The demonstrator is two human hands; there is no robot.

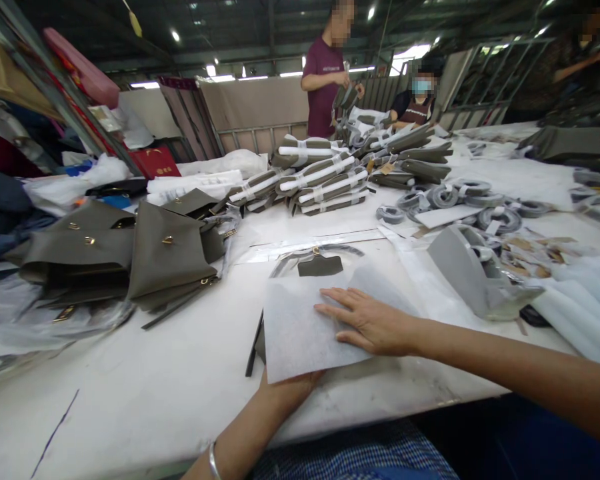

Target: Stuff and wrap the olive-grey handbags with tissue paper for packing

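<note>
A sheet of thin white paper (pixel 295 327) lies in front of me over an olive-grey bag, hiding most of it. Beyond the sheet's far edge the bag's dark flap (pixel 320 266) shows, with a small gold fitting and a clear-wrapped handle arching around it. A dark strap (pixel 253 350) sticks out on the left. My right hand (pixel 373 323) rests flat on the paper, fingers spread. From the near side, my left hand (pixel 293 385) reaches under the sheet; its fingers are hidden there.
Several olive bags (pixel 167 257) with gold fittings stand at left. Wrapped olive pieces (pixel 330 183) are piled at the back, near coiled grey straps (pixel 497 220). A grey holder (pixel 460 267) and white sheeting (pixel 580 307) lie at right. Co-workers (pixel 325 87) are behind the table.
</note>
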